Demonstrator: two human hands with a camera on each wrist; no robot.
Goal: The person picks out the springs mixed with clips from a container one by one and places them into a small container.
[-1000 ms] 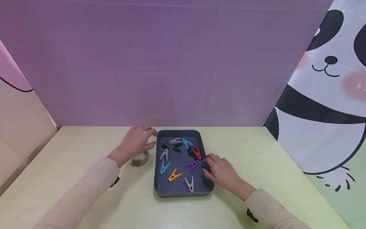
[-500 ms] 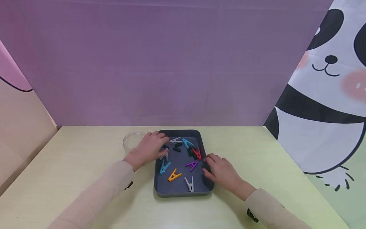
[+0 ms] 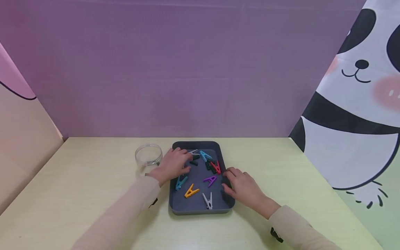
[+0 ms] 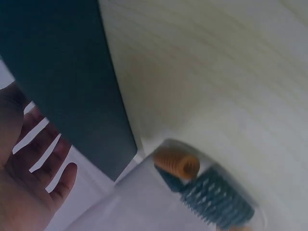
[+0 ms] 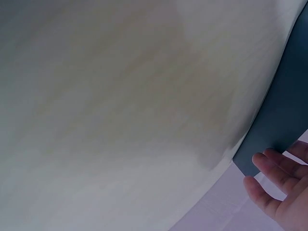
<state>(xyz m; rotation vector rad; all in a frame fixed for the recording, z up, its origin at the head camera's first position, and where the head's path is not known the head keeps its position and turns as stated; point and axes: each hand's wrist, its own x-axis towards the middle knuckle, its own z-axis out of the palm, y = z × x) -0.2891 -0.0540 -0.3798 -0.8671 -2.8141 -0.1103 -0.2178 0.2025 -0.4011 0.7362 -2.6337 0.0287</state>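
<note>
A dark grey tray (image 3: 200,211) holds clothespins and several small dark ridged cylinders (image 3: 194,162). My left hand (image 3: 173,164) reaches over the tray's left rim, thumb and fingers spread apart. It covers part of the tray floor beneath, and the left wrist view shows nothing in its grasp. At the right rim rests my right hand (image 3: 243,185), fingers loosely bent, touching the tray's side. Lying in the tray are a purple clothespin (image 3: 210,180), an orange clothespin (image 3: 191,191), a red clothespin (image 3: 216,167) and a grey clothespin (image 3: 207,200), besides blue ones.
A clear round jar (image 3: 148,155) stands left of the tray, close by my left wrist. In the left wrist view it holds an orange ridged cylinder (image 4: 177,163) and a dark green ridged one (image 4: 219,198). A purple backdrop (image 3: 187,69) rises behind the table (image 3: 93,180).
My left hand has moved right from beside the jar into the tray's left part, uncovering the jar. The right hand stays at the right rim.
</note>
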